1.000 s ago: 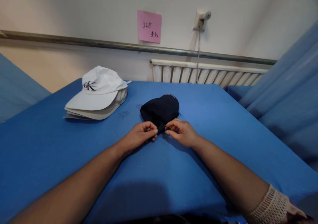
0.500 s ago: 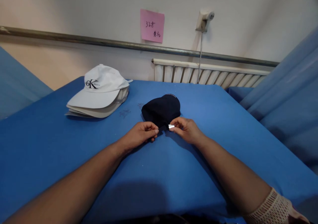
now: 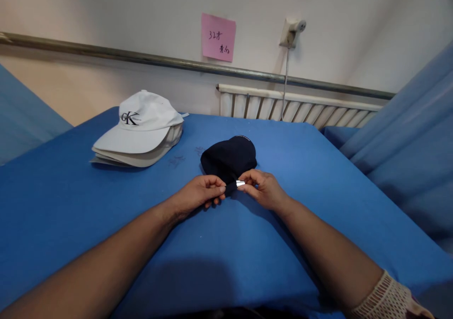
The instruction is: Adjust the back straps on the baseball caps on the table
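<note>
A black baseball cap (image 3: 228,156) lies on the blue table cover (image 3: 212,243), its brim pointing away from me and its back strap toward me. Between the thumb and fingers of my left hand (image 3: 203,191) is the dark strap (image 3: 230,188) of the cap. My right hand (image 3: 264,187) pinches the shiny metal buckle (image 3: 240,183) on that strap. Both hands are closed and close together at the cap's near edge. Part of the strap is hidden under my left fingers.
To the left stands a stack of white and pale caps (image 3: 141,125), the top one with black letters. Behind the table are a radiator (image 3: 269,104), a metal rail (image 3: 159,62), a plugged socket (image 3: 290,33) and a pink note (image 3: 218,37). A blue curtain (image 3: 399,135) hangs at right.
The buckle and my right fingers have shifted slightly left, nearer my left hand. The dark strap between the two hands now shows straighter and flatter. The cap itself stays nearly in place.
</note>
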`<state>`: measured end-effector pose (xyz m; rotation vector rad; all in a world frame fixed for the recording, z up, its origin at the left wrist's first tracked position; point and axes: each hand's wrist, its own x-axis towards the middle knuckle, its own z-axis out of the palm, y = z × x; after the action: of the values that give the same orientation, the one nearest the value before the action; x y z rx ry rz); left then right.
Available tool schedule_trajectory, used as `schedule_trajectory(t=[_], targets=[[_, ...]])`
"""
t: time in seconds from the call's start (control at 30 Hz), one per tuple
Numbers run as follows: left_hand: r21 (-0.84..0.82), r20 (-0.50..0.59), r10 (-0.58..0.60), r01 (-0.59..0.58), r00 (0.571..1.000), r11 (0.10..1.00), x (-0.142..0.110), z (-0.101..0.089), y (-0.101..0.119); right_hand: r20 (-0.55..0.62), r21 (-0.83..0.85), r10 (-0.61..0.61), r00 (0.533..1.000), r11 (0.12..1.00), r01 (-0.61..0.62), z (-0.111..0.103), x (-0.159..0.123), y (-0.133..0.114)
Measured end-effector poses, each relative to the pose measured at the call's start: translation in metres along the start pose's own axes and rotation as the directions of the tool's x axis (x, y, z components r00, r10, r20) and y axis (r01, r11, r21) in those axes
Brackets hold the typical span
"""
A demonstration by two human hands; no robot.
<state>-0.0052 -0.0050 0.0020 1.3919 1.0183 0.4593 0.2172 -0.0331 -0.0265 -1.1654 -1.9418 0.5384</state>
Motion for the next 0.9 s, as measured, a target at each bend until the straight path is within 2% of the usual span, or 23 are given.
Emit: schedule_trajectory(t=[0.23, 0.73, 0.9], targets=[[-0.096, 0.046, 0.014, -0.009, 0.999, 0.995, -0.001, -0.0015, -0.0001, -0.017, 0.033, 0.002, 1.0, 0.999, -0.001, -0.0004, -0.0011, -0.0012], [0.021, 0.038, 0.024, -0.025, 0.999, 0.999, -0.0013, 0.0032, 0.0001, -0.004, 0.02, -0.012, 1.0, 1.0, 0.012, -0.0003, -0.0015, -0.0032], [0.016, 0.024, 0.049, -0.049, 0.999, 0.999, -0.0011, 0.0044, 0.0004, 0.015, 0.013, -0.034, 0.999, 0.999, 0.034, 0.0002, -0.0018, -0.0022]])
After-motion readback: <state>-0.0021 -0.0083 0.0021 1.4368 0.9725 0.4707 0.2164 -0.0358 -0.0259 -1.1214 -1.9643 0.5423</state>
